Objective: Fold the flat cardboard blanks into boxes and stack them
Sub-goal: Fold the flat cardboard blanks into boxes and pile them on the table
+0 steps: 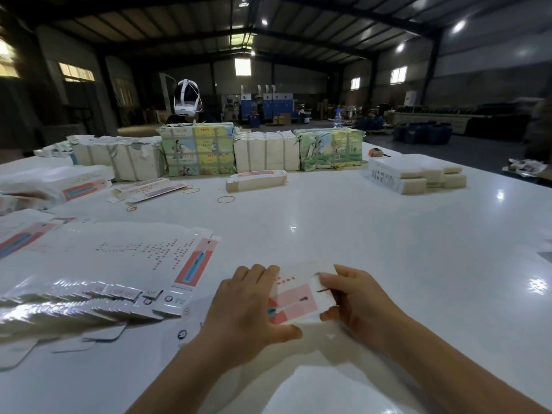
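Note:
A small white and pink cardboard blank [298, 300] is held between both hands just above the white table [388, 249], near the front edge. My left hand [248, 312] grips its left end, fingers over the top and thumb along the near edge. My right hand [355, 300] pinches its right end, where a white flap stands up. A fanned pile of flat blanks [98, 270] with pink panels lies to the left. Folded boxes [143, 189] lie further back on the left.
Wrapped bundles [197, 150] of blanks stand in a row across the far side of the table. A short stack [257, 180] and a white pile [418, 174] sit in front of them. Rubber bands [225, 199] lie loose. A person wearing a headset [186, 100] sits behind the bundles.

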{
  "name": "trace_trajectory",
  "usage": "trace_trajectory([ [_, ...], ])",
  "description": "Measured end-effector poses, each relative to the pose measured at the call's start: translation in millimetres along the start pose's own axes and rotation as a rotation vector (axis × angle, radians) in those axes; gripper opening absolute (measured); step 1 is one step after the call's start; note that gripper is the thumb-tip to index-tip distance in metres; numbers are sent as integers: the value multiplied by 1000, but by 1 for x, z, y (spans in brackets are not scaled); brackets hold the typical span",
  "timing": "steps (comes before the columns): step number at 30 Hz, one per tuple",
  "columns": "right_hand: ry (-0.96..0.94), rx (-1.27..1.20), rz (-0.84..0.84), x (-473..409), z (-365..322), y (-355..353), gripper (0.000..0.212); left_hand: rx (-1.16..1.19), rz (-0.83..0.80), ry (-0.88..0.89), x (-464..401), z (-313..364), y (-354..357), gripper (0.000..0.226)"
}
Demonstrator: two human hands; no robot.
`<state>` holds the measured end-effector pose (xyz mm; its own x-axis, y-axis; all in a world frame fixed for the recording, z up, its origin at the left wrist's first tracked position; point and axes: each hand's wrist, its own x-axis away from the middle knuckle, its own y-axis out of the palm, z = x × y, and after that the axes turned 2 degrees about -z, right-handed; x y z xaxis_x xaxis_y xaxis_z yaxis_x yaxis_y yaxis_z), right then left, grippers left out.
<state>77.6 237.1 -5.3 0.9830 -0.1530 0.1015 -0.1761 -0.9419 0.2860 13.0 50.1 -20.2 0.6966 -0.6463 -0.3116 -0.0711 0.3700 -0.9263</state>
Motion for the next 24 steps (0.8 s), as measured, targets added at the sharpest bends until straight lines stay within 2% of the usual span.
trace_trajectory([
  [3,9,17,-53,0,-1,-5,19,17,51,40,1,4,-3,92],
  [7,-25,220,-65,1,-4,-13,11,-65,117,82,3,10,-6,88],
  [13,91,7,-211,3,-14,-19,24,-19,160,85,5,22,-13,81],
  [15,67,86,-177,4,-16,-18,23,-27,146,86,6,24,-15,81],
  [19,-49,409,-31,8,-16,-15,19,-79,100,82,6,27,-15,80],
  [24,-83,402,-10,10,-16,-15,21,-69,123,73,7,29,-14,80],
])
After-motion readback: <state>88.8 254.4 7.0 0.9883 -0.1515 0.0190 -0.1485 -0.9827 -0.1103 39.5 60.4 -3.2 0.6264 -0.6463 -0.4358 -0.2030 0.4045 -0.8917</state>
